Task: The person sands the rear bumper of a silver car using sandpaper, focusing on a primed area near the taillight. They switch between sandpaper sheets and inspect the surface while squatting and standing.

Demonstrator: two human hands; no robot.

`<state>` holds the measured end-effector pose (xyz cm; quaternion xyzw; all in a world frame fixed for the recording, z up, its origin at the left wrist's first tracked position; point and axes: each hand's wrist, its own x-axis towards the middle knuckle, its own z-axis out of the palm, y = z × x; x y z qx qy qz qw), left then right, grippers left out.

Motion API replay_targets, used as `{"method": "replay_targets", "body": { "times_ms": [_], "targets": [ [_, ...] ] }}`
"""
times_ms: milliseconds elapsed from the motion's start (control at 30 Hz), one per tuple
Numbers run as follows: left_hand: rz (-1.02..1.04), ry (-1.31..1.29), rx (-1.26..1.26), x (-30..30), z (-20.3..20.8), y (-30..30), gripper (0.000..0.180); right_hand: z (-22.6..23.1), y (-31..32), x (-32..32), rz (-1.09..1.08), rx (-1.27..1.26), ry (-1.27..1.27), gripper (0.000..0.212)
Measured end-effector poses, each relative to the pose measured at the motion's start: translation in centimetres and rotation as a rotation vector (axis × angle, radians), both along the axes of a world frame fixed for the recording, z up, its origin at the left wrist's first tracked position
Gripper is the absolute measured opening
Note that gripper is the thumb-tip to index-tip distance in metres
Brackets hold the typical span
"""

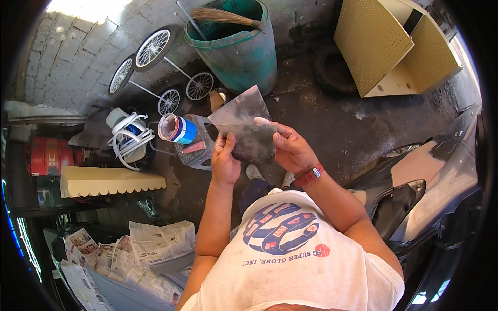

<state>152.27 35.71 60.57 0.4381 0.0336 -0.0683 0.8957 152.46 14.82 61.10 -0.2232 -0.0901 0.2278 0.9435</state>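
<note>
In front of my chest I hold a grey, dusty sheet of sandpaper [244,111] with a crease across it; its upper part is paler and its lower part darker. My left hand [226,161] pinches the sheet's left side between thumb and fingers. On the opposite side, my right hand [293,147] grips the edge, with pale dust on its fingertips. Just left of the sheet, an open can [184,130] with a blue and white label rests on a grey stool [203,155]. A small reddish block [194,147] lies beside the can.
A green bin [233,57] holding a broom [223,16] stands against the wall, beside spoked wheels [152,47] on axles. Yellow perforated panels [384,46] are at far right. Car body parts [436,176] flank my right; newspaper [161,241] covers a panel at my left.
</note>
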Motion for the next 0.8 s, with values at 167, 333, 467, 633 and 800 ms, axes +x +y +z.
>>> {"method": "replay_targets", "body": {
  "times_ms": [167,333,467,633,800],
  "targets": [
    [-0.002,-0.063,0.007,-0.2,0.8,0.0,0.033,-0.7,-0.2,-0.6,-0.001,0.047,-0.006,0.056],
    [-0.001,-0.08,0.047,-0.1,1.4,-0.1,0.031,-0.8,-0.3,-0.7,0.011,0.071,0.03,0.054],
    [-0.003,-0.087,0.047,-0.1,1.5,-0.1,0.032,-0.7,-0.3,-0.8,0.007,0.074,0.036,0.053],
    [-0.008,-0.085,0.042,-0.1,1.3,-0.1,0.032,-0.6,-0.1,-0.8,-0.015,0.084,0.045,0.051],
    [-0.012,-0.082,0.041,-0.1,1.0,0.1,0.032,-0.8,0.1,-1.0,-0.026,0.094,0.047,0.048]
  ]
}}
